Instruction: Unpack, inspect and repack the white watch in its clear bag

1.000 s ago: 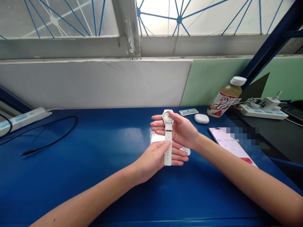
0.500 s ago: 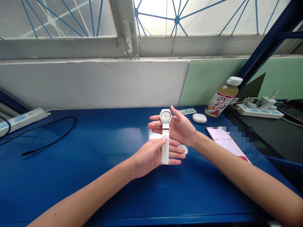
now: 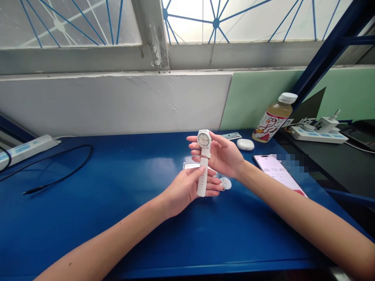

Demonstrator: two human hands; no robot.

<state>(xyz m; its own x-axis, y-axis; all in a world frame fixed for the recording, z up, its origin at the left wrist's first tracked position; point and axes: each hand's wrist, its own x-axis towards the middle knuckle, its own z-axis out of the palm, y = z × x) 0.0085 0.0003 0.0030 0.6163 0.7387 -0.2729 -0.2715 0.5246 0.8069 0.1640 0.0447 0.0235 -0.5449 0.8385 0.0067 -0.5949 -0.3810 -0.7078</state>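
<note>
A white wristwatch [image 3: 203,156] stands upright above the blue table [image 3: 123,203], dial facing me. My right hand [image 3: 225,155] holds its round case between thumb and fingers. My left hand [image 3: 187,189] pinches the lower strap, thumb on top and fingers underneath. A small clear packet [image 3: 191,165] and a round white piece [image 3: 225,182] lie on the table just behind and beside my hands.
A phone [image 3: 277,173] showing a timer lies to the right. Behind it are a white earbud case [image 3: 245,144], a small card [image 3: 231,136] and a drink bottle [image 3: 274,119]. Power strips sit far right [image 3: 318,134] and far left [image 3: 26,146], with a black cable [image 3: 61,166].
Both hands with the watch have shifted slightly up and to the left in the picture, and the watch tilts a little more; the grip is the same.
</note>
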